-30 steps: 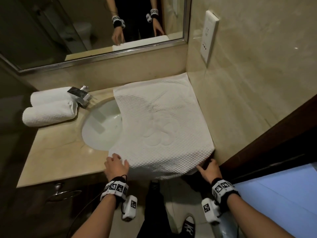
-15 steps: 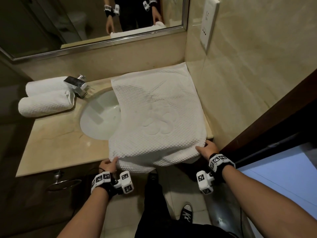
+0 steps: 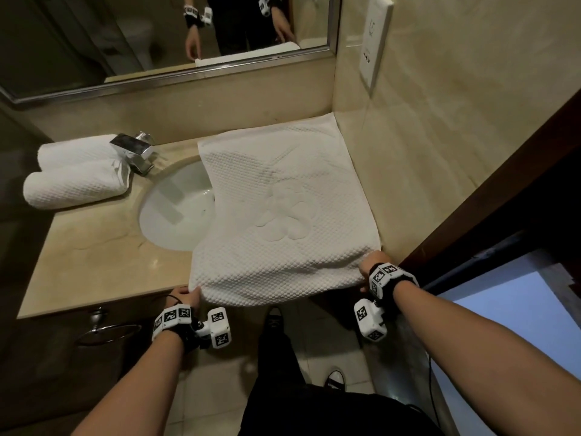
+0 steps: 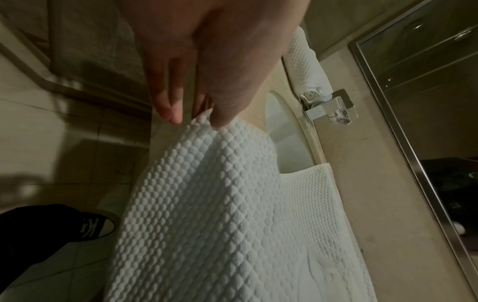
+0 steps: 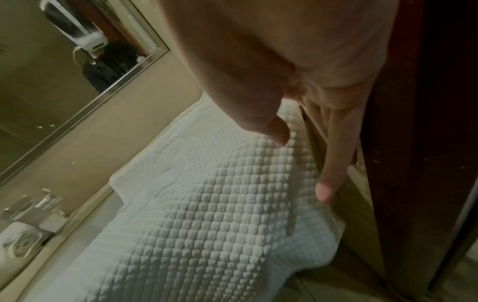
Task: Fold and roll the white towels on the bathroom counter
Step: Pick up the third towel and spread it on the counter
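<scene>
Marble counter is covered on its right by the white towel, overhanging the sink. Its near corners are pinched by the left hand and right hand. Folding is judged underway; next, both corners should be carried evenly toward the far edge.

Dim bathroom — beige marble walls, framed mirror, tiled floor and dark wooden door frame.

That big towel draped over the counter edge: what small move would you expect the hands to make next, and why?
Probably lift the near edge and carry it toward the mirror to fold the towel in half. The left hand and right hand each pinch a near corner, the towel lies spread flat, part over the sink, and two rolled towels already sit by the tap.
</scene>
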